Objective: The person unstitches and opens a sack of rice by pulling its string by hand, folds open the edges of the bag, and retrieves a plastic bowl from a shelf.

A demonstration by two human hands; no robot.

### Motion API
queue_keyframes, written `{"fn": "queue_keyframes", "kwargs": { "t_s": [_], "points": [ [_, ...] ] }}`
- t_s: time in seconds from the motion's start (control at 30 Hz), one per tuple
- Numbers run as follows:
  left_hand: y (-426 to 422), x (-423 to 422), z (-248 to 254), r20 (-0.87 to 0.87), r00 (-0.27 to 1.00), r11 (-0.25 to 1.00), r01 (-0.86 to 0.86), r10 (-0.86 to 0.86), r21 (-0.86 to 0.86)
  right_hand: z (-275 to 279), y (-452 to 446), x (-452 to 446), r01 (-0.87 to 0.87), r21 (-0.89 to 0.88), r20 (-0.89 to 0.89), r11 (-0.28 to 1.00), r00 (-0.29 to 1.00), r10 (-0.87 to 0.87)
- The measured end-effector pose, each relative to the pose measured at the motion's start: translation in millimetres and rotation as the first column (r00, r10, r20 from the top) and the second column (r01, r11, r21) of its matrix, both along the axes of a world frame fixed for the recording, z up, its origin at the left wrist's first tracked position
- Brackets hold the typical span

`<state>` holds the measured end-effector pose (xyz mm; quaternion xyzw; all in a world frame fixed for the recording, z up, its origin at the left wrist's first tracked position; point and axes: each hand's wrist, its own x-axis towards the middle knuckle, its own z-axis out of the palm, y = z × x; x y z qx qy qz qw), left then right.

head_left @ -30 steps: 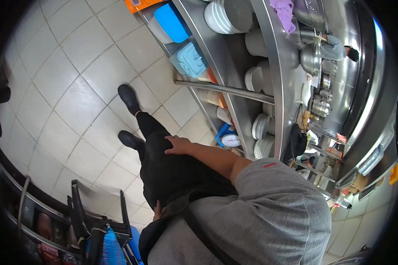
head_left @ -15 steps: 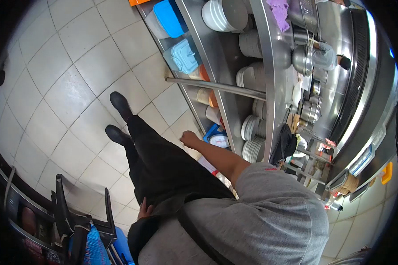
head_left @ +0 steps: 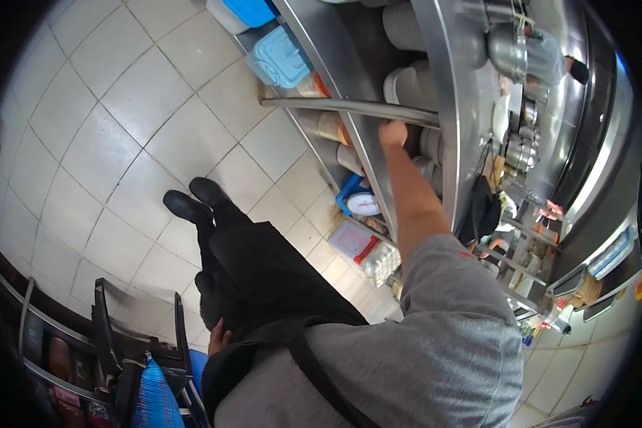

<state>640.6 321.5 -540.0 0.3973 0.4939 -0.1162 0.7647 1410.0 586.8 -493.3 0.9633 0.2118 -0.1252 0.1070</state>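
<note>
My right hand (head_left: 392, 133), at the end of an outstretched arm, is curled into a fist, and nothing shows in it. It appears in front of the steel shelving, just under a metal rail (head_left: 349, 107); whether it touches the rail I cannot tell. Stacked plates (head_left: 429, 146) stand on the shelf behind it. My left hand (head_left: 219, 337) is low beside the black apron (head_left: 285, 274), partly hidden by dark cloth. Its visible fingers look slightly apart and hold nothing that I can see.
On the shelving's lower level are a light blue container (head_left: 282, 57), tubs and a dial scale (head_left: 364, 205). A white box with a red edge (head_left: 353, 241) sits farther along. Black chair-like frames (head_left: 139, 349) stand on the left. Another person (head_left: 546, 57) is beyond the counter.
My right hand has swung from beside my leg up and outward to the shelving. The view has shifted along the shelving, my boots have changed position, and the white box shows more fully.
</note>
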Motion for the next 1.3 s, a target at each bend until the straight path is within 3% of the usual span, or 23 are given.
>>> {"fn": "queue_keyframes", "kwargs": {
  "t_s": [0.03,0.07,0.1,0.13,0.23,0.3,0.33,0.4,0.47,0.57,0.67,0.77,0.87,0.97,1.03,1.13,1.23,1.3],
  "points": [
    [-8,-2,-3,0.026,0.999,0.998,0.031,-0.033,0.056,-42,-20,49,-0.425,-0.268,0.109,0.864,0.878,0.466],
    [-8,-2,0,-0.002,1.000,0.999,0.029,-0.029,0.028,-69,-25,85,-0.466,-0.411,0.036,0.783,0.850,0.525],
    [-9,0,3,-0.029,0.999,1.000,0.029,-0.029,-0.003,-54,-13,51,-0.254,0.277,0.191,0.927,0.960,0.206],
    [-8,4,6,-0.058,0.998,0.999,0.027,-0.029,-0.033,-56,1,76,-0.261,-0.207,0.163,0.943,0.941,0.297],
    [48,35,40,-0.104,0.991,0.988,0.065,-0.080,-0.141,-76,-6,117,-0.305,-0.252,0.099,0.918,0.936,0.338],
    [41,35,36,-0.144,0.988,0.991,0.044,-0.062,-0.123,-68,1,121,-0.097,0.224,0.063,0.970,0.994,0.085],
    [41,38,34,-0.165,0.985,0.994,0.030,-0.048,-0.109,-68,7,127,0.026,0.448,0.001,0.894,1.000,-0.029],
    [51,47,35,-0.203,0.970,0.986,0.108,-0.132,-0.125,-67,11,140,0.047,0.452,-0.031,0.891,0.999,-0.037],
    [62,56,43,-0.227,0.951,0.973,0.183,-0.211,-0.139,-68,11,171,-0.172,0.009,0.021,0.985,0.985,0.172],
    [69,64,39,-0.245,0.935,0.964,0.232,-0.258,-0.129,-44,18,153,-0.270,-0.029,0.042,0.962,0.962,0.271],
    [56,62,34,-0.245,0.946,0.976,0.187,-0.211,-0.115,-36,24,118,-0.400,-0.217,0.253,0.890,0.858,0.447],
    [58,68,37,-0.251,0.946,0.978,0.185,-0.205,-0.101,-66,8,128,-0.296,-0.006,0.464,0.955,0.845,0.265],
    [52,69,36,-0.257,0.948,0.981,0.175,-0.190,-0.078,-83,-15,138,-0.443,0.314,0.484,0.840,0.835,0.260],
    [47,70,37,-0.270,0.946,0.984,0.167,-0.177,-0.060,-39,2,114,-0.428,0.050,0.331,0.902,0.859,0.389],
    [53,77,44,-0.278,0.948,0.987,0.138,-0.155,-0.080,-46,-6,124,-0.535,0.092,0.416,0.840,0.787,0.456],
    [59,86,52,-0.267,0.963,0.996,0.000,-0.025,-0.093,-41,-38,118,-0.448,0.122,0.381,0.886,0.845,0.375],
    [28,74,27,-0.193,0.971,0.988,-0.151,0.142,-0.031,-29,-91,89,-0.313,0.094,0.301,0.945,0.914,0.272],
    [36,81,36,-0.223,0.972,0.995,-0.059,0.075,0.078,-14,-128,60,-0.216,0.066,0.241,0.974,0.951,0.195]
  ]
}}
